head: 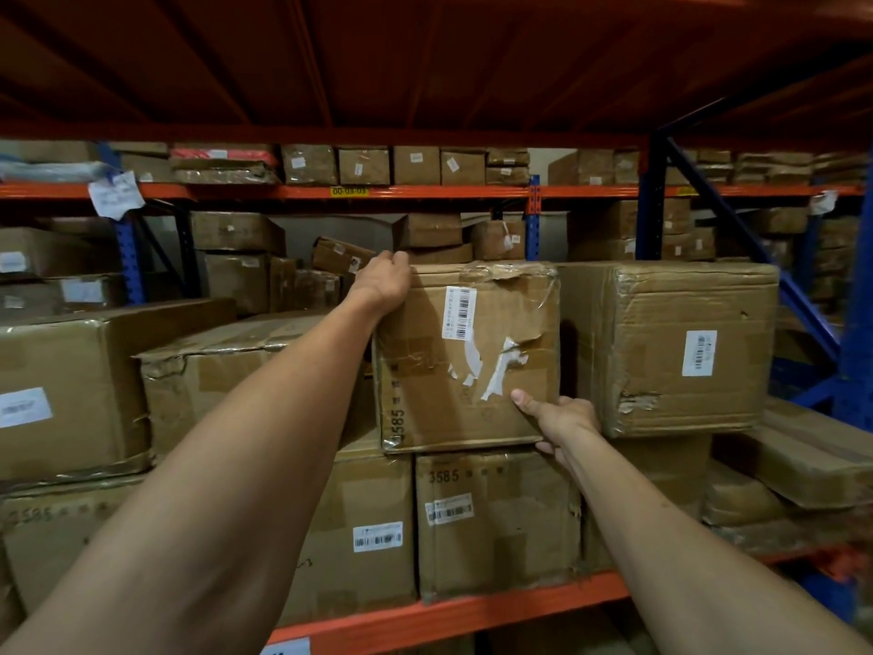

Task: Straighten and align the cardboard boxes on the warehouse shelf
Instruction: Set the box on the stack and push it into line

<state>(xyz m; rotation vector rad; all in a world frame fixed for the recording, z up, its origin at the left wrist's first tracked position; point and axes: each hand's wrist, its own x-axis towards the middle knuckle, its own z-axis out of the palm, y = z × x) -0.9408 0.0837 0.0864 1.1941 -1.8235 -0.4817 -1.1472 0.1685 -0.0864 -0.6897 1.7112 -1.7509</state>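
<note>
A worn cardboard box [467, 356] with torn tape, a barcode label and "3585" printed on its side sits on top of the lower boxes at the middle of the shelf. My left hand [385, 281] grips its top left corner. My right hand [560, 418] holds its bottom right corner, thumb pressed on the front face. Close to its right stands a second large box [671, 352] with a white label. Two boxes [496, 522] [359, 527] lie under the held box.
To the left are two wide boxes [71, 390] [236, 371] stacked on another. The orange shelf beam [449, 612] runs along the front edge. A blue upright and brace [850, 323] stand at the right. More boxes fill the racks behind.
</note>
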